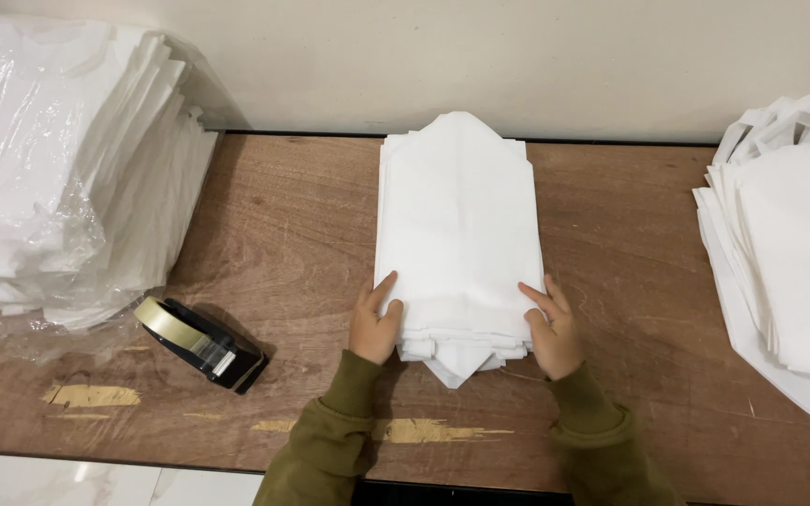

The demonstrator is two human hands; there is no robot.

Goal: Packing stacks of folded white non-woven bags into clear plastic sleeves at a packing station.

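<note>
Grip: I saw left hand (374, 323) and right hand (551, 330) clamp the white folded stack (458, 234) between them on the bench (283, 234), squaring its edges; tape dispenser (201, 343) lay left of the grip.

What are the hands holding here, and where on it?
Both hands, left hand and right hand, grip the stack of folded white bags at its near corners, one on each side edge.
</note>
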